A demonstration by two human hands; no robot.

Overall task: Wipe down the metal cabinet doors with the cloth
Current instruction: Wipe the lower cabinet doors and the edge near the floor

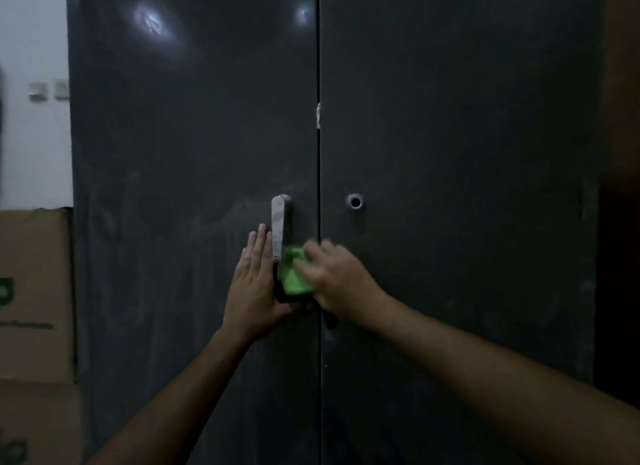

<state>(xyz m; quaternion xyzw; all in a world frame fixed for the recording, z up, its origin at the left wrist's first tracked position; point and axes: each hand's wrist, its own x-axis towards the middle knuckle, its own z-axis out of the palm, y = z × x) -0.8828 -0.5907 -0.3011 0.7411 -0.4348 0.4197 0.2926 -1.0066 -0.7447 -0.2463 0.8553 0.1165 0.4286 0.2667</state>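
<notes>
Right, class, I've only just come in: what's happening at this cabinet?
A person is cleaning a dark metal cabinet with two closed doors. The right hand presses a green cloth against the left door, just beside the silver handle near the centre seam. The left hand lies flat and open on the same door, left of the handle. The right door has a small round keyhole. Cardboard boxes stand to the left.

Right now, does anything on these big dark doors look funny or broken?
Yes. The right door has only a bare round hole where a handle could go, while the left door has a silver handle. Pale smudges streak the left door near the left hand. The right hand presses the green cloth there.
</notes>
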